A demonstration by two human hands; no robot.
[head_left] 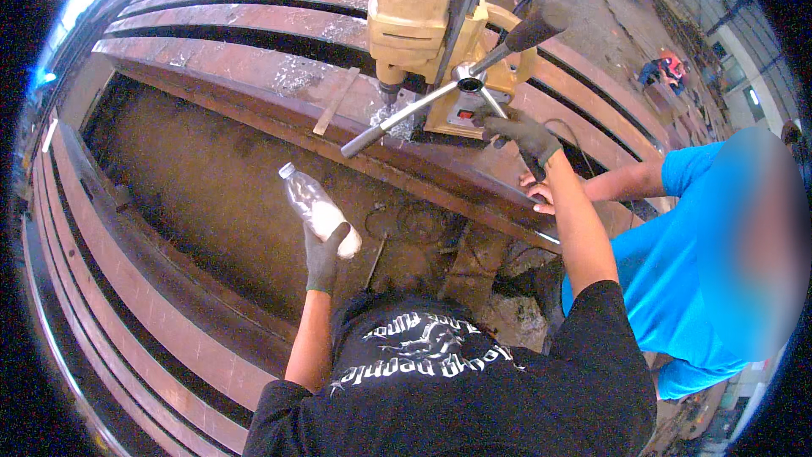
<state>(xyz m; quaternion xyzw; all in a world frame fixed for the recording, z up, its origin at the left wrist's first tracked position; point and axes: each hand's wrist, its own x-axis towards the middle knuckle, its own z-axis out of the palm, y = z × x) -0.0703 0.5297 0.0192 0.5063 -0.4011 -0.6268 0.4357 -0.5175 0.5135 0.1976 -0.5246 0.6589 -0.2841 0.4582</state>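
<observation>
left hand (322,256): gloved, gripping clear plastic bottle (319,207), bottle tilting, cap up-left
right hand (526,136): gloved, gripping one spoke of feed handle (461,89)
drill (431,30): yellow magnetic drill sitting on rusty steel beam (254,76), metal chips lying around bit
co-worker: blue shirt, hand (539,193) resting on beam edge, just below right hand

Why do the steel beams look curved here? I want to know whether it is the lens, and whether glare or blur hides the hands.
Head view: the fisheye lens bows the beams toward the dark rim; daylight glares at the upper left; the left hand on the bottle and the right hand at the drill handles are sharp; the co-worker's face is blurred.
</observation>
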